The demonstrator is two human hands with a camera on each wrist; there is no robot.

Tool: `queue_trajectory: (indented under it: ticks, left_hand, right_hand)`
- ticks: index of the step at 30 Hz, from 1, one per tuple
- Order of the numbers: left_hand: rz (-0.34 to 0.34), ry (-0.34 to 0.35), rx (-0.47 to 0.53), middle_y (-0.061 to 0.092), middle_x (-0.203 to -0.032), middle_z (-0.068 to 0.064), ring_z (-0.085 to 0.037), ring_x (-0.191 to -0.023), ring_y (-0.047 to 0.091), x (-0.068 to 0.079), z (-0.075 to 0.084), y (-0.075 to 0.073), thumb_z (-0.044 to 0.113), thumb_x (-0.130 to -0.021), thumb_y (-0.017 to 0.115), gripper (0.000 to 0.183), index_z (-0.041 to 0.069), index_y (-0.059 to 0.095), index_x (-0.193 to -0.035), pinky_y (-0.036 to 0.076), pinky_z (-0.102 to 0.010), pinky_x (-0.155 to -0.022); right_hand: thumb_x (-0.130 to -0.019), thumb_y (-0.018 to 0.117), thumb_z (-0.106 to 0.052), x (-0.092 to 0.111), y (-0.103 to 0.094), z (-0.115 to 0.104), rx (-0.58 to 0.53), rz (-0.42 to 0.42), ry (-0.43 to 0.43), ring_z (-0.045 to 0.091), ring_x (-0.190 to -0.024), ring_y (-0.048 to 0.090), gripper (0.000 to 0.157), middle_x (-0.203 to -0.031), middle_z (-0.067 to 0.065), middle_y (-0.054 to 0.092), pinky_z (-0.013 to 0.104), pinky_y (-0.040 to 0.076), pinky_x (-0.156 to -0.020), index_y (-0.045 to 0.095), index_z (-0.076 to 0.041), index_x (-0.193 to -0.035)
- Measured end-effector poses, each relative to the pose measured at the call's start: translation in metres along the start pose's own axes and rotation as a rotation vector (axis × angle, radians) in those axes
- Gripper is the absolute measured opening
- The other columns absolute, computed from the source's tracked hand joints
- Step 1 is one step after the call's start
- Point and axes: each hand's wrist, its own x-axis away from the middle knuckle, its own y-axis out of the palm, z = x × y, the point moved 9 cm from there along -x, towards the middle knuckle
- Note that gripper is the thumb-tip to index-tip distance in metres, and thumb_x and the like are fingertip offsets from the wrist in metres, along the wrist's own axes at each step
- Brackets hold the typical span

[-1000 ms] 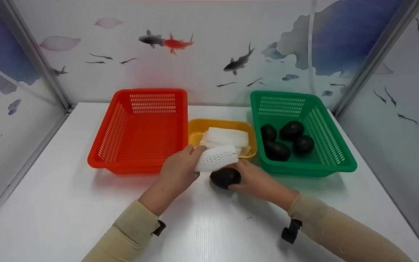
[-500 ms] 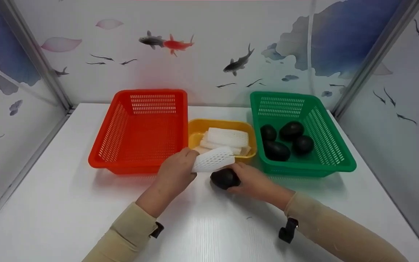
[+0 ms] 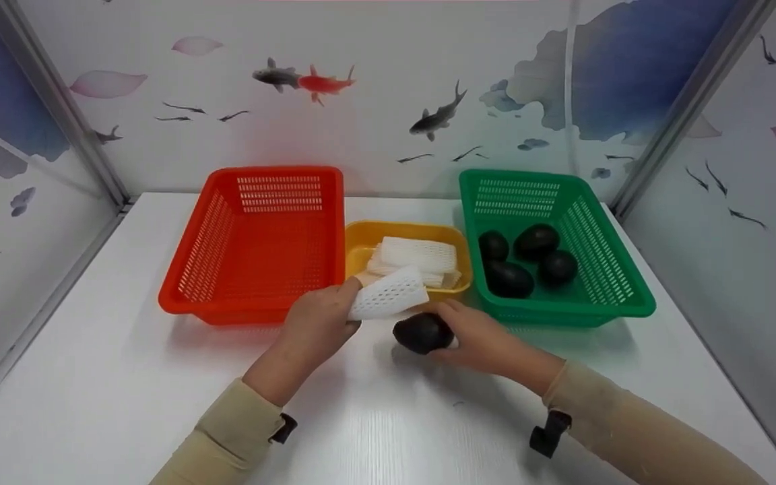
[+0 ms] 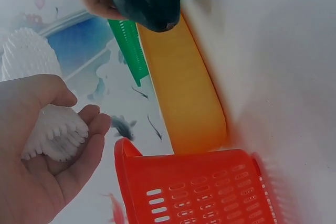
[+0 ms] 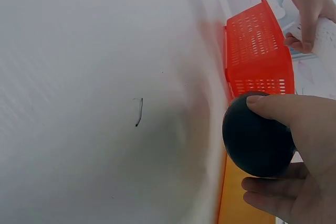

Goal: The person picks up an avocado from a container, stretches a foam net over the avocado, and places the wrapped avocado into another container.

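Observation:
My left hand (image 3: 317, 320) grips a white foam fruit net (image 3: 388, 294) by its near end, with the mesh sleeve pointing right. In the left wrist view, thumb and fingers curl round the net (image 4: 55, 135), whose frilled end shows in the palm. Just right of it and slightly lower, my right hand (image 3: 486, 340) holds a dark avocado (image 3: 422, 333) between thumb and fingers. The right wrist view shows the thumb on one side of this avocado (image 5: 257, 135) and fingers beneath. Net and avocado are apart.
Behind the hands, a yellow tray (image 3: 354, 236) holds a stack of foam nets (image 3: 418, 254). A red basket (image 3: 253, 313) stands left with bare floor showing. The green basket (image 3: 563, 312) on the right contains several avocados (image 3: 537, 242). Patterned walls enclose the white table (image 3: 374, 431).
My left hand has drawn the net slightly left and toward me. My right hand has turned the avocado a little and shows it more fully now.

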Motion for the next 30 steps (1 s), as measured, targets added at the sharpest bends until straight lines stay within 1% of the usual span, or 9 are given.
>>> queue_trajectory:
  ticks: [5, 10, 12, 15, 18, 21, 24, 28, 30]
  left_hand:
    - [0.004, 0.009, -0.030, 0.066, -0.087, -0.004, -0.017, -0.068, 0.060, 0.001, -0.003, 0.001, 0.025, -0.078, 0.084, 0.044, 0.011, 0.055, -0.107, 0.057, -0.033, -0.073]
    - [-0.006, 0.012, -0.038, 0.067, -0.090, -0.003, -0.017, -0.070, 0.060, 0.002, -0.006, 0.003, 0.024, -0.078, 0.084, 0.043, 0.012, 0.054, -0.108, 0.056, -0.031, -0.071]
    - [-0.014, 0.005, -0.032, 0.067, -0.090, -0.003, -0.017, -0.071, 0.060, 0.003, -0.008, 0.004, 0.024, -0.079, 0.084, 0.043, 0.013, 0.054, -0.108, 0.056, -0.031, -0.071]
    - [-0.022, 0.002, -0.034, 0.066, -0.090, -0.003, -0.018, -0.071, 0.060, 0.003, -0.009, 0.004, 0.024, -0.078, 0.084, 0.043, 0.013, 0.053, -0.107, 0.056, -0.031, -0.071]
    - [-0.026, 0.011, -0.040, 0.067, -0.090, -0.004, -0.018, -0.071, 0.061, 0.004, -0.009, 0.004, 0.023, -0.078, 0.084, 0.043, 0.012, 0.053, -0.107, 0.056, -0.031, -0.071]
    - [-0.047, 0.015, -0.045, 0.067, -0.092, -0.004, -0.018, -0.073, 0.061, 0.005, -0.009, 0.006, 0.022, -0.077, 0.085, 0.046, 0.013, 0.053, -0.108, 0.056, -0.032, -0.073]
    - [-0.085, 0.015, -0.044, 0.067, -0.092, -0.004, -0.018, -0.074, 0.061, 0.006, -0.009, 0.009, 0.021, -0.076, 0.085, 0.046, 0.013, 0.053, -0.108, 0.056, -0.031, -0.074]
    - [-0.126, 0.008, -0.049, 0.066, -0.091, -0.003, -0.018, -0.073, 0.058, 0.006, -0.009, 0.013, 0.020, -0.077, 0.085, 0.045, 0.013, 0.052, -0.107, 0.055, -0.030, -0.073]
    - [-0.136, 0.007, -0.050, 0.066, -0.091, -0.003, -0.018, -0.073, 0.058, 0.006, -0.009, 0.014, 0.019, -0.077, 0.085, 0.046, 0.014, 0.052, -0.107, 0.055, -0.030, -0.073]
  right_hand:
    - [-0.082, 0.081, -0.029, 0.009, -0.016, -0.004, -0.043, 0.053, -0.082, 0.016, -0.115, 0.052, 0.061, -0.131, 0.001, 0.053, 0.042, 0.045, -0.099, 0.049, -0.022, -0.133]
    - [-0.080, 0.082, -0.029, 0.018, -0.029, 0.000, -0.091, 0.105, -0.098, 0.014, -0.117, 0.051, 0.062, -0.131, -0.004, 0.053, 0.042, 0.045, -0.099, 0.050, -0.022, -0.133]
    - [-0.080, 0.082, -0.027, 0.022, -0.034, 0.002, -0.107, 0.121, -0.098, 0.013, -0.118, 0.050, 0.063, -0.131, -0.006, 0.052, 0.041, 0.045, -0.100, 0.049, -0.024, -0.134]
    - [-0.081, 0.082, -0.026, 0.027, -0.038, 0.006, -0.130, 0.135, -0.104, 0.010, -0.117, 0.050, 0.064, -0.129, -0.009, 0.052, 0.038, 0.046, -0.099, 0.048, -0.027, -0.135]
    - [-0.081, 0.082, -0.027, 0.031, -0.044, 0.008, -0.142, 0.152, -0.117, 0.007, -0.114, 0.051, 0.063, -0.126, -0.012, 0.052, 0.035, 0.047, -0.097, 0.048, -0.027, -0.135]
    - [-0.081, 0.081, -0.029, 0.035, -0.051, 0.007, -0.139, 0.183, -0.138, 0.007, -0.113, 0.051, 0.063, -0.126, -0.012, 0.052, 0.035, 0.047, -0.096, 0.048, -0.026, -0.134]
    - [-0.081, 0.081, -0.029, 0.039, -0.058, 0.005, -0.132, 0.208, -0.168, 0.007, -0.114, 0.051, 0.062, -0.126, -0.012, 0.052, 0.036, 0.047, -0.096, 0.049, -0.024, -0.134]
    - [-0.081, 0.081, -0.030, 0.042, -0.064, 0.003, -0.134, 0.229, -0.190, 0.006, -0.113, 0.051, 0.062, -0.125, -0.013, 0.052, 0.036, 0.048, -0.096, 0.050, -0.024, -0.134]
    - [-0.082, 0.081, -0.029, 0.043, -0.065, 0.001, -0.145, 0.235, -0.201, 0.007, -0.113, 0.051, 0.062, -0.126, -0.013, 0.052, 0.036, 0.048, -0.095, 0.049, -0.025, -0.135]
